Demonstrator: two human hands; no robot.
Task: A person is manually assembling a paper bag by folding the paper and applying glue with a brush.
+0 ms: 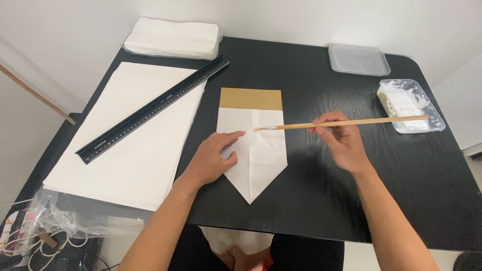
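Black wooden table (311,200) against plain white walls (281,20).

This looks like a small craft corner in a home or plain studio room, set up for paper work. A black wood-grain table with rounded corners (311,200) fills most of the frame and stands against bare white walls (75,30) at the top. On its left side lies a stack of large white paper sheets (125,150) with a long black ruler (153,109) laid across it, and a wrapped pack of white paper (173,37) sits at the upper left. At the upper right are a clear plastic lid (359,59) and a clear plastic tub of white paste (410,104). Crumpled clear plastic wrapping (70,221) and some cords lie at the lower left.
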